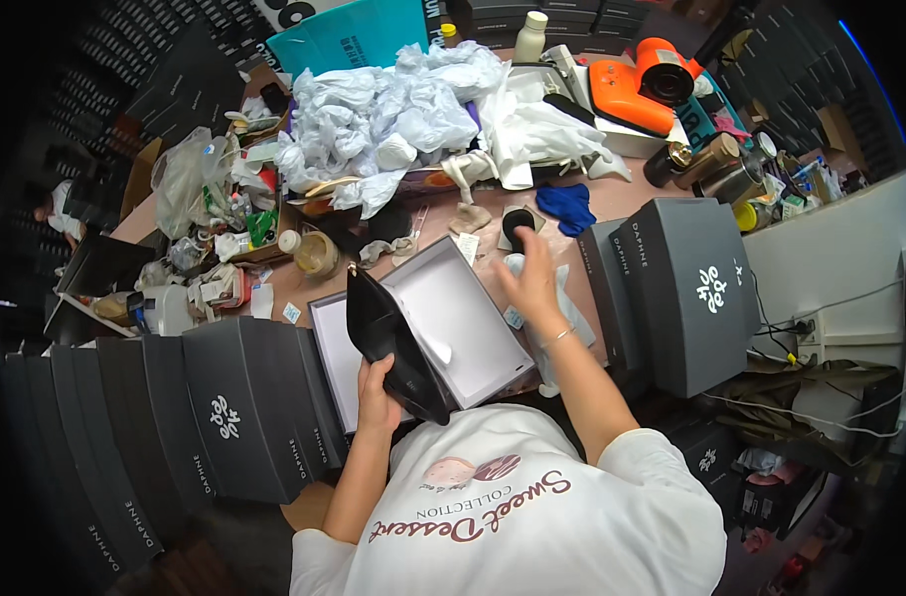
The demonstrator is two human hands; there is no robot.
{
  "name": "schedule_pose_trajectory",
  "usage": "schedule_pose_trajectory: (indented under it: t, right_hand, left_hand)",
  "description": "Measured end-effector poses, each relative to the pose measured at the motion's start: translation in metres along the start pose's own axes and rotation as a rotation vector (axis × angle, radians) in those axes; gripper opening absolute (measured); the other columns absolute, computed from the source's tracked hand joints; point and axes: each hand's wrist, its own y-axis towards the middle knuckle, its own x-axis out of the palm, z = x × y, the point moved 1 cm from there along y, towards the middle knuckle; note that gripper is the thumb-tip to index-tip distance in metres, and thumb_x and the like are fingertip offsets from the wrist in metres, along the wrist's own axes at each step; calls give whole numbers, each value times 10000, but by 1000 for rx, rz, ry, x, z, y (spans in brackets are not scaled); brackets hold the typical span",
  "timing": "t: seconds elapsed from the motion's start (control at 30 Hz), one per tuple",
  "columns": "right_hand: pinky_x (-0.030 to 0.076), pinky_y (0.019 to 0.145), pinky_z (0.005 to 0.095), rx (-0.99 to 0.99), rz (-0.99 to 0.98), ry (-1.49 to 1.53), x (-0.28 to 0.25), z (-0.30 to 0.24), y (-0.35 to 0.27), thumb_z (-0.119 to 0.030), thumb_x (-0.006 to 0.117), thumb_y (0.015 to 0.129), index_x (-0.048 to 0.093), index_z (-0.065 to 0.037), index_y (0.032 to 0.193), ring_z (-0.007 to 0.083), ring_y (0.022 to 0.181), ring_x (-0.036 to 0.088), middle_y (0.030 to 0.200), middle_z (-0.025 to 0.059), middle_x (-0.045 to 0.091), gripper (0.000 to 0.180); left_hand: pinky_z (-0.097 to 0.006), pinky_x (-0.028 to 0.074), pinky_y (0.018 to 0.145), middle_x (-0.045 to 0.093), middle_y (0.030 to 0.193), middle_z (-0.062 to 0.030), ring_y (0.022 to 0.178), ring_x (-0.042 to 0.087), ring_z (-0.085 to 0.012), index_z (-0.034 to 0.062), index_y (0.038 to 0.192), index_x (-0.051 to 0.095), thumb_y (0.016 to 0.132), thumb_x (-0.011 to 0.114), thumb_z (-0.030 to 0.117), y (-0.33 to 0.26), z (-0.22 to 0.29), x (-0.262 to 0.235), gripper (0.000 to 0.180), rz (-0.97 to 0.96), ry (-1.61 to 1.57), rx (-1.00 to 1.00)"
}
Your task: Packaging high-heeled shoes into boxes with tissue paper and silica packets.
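A black shoe (388,338) is in my left hand (376,394), gripped along its side and tilted over an open box. The box (458,316), pale inside, lies in front of me, with its other shallow half (332,333) at its left. White paper (435,346) shows inside. My right hand (534,288) is held above the table, fingers apart and nothing in them. Its fingertips are nearest a small dark round object (519,221) on a pale piece; whether they touch it I cannot tell. A blue cloth (566,207) lies just beyond.
Stacked dark shoeboxes stand at left (239,412) and right (683,293). Crumpled white tissue paper (383,119) fills a container at the back. An orange heat-gun-like tool (632,94) stands back right. A jar (316,254) is left of the box. Another person (64,214) is far left.
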Motion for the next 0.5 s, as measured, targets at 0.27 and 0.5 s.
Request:
schedule_pose_trajectory:
  t: [0.27, 0.5]
  right_hand:
    - [447, 882, 487, 418, -145, -201, 41, 111, 35, -260, 656, 751, 475, -60, 1213, 384, 1102, 527, 1185, 209, 541, 535]
    - [453, 728, 269, 111, -34, 358, -31, 1, 23, -116, 575, 860, 521, -22, 1238, 172, 860, 530, 1135, 113, 525, 394]
  left_hand:
    - [-419, 476, 930, 579, 1127, -147, 1045, 586, -276, -6, 1231, 465, 877, 534, 192, -2, 12, 18, 411, -37, -78, -46]
    - [-448, 460, 955, 594, 1153, -209, 1084, 584, -323, -16, 1249, 464, 908, 505, 270, -10, -5, -6, 447, 29, -179, -108]
